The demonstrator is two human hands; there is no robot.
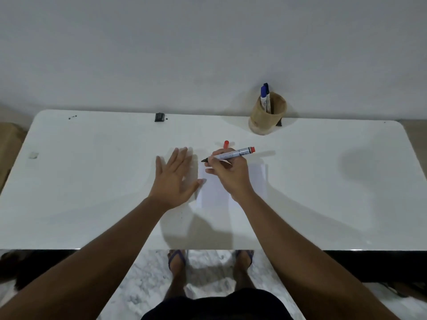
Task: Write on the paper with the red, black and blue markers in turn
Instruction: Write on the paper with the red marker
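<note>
A white sheet of paper (215,190) lies on the white table (92,169), partly under my hands. My right hand (227,173) grips the uncapped red marker (233,154), its dark tip pointing left just past the paper's far left corner. The marker's red cap (226,143) stands on the table just beyond that hand. My left hand (175,179) is flat with fingers spread at the paper's left edge. The blue marker (263,98) and a second, darker-capped marker (266,87) stand in a tan cup (268,116) at the back.
A small black object (159,117) sits at the table's far edge, against the wall. The table's near edge (208,249) runs in front of my feet. A brown box (9,144) stands left of the table.
</note>
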